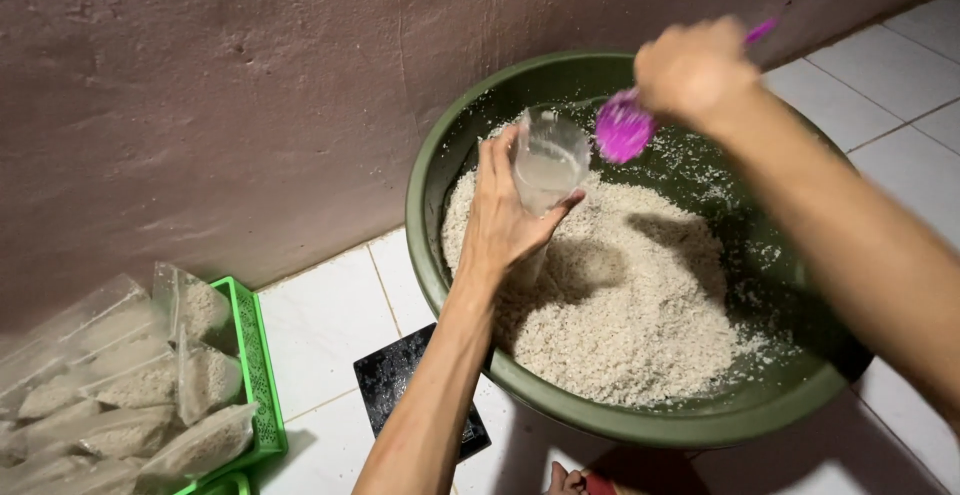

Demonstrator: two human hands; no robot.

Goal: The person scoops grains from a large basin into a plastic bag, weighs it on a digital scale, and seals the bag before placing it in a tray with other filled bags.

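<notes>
A wide dark-green plastic basin sits on the white tiled floor close against the brown wall, heaped with pale, whitish rice grains that also speckle its inner side. Over the heap, the left hand wraps its fingers around a small clear plastic bag, held upright with its mouth open and already partly filled with rice. Just beside the bag's mouth, the right hand is clenched around the handle of a bright magenta scoop.
</notes>
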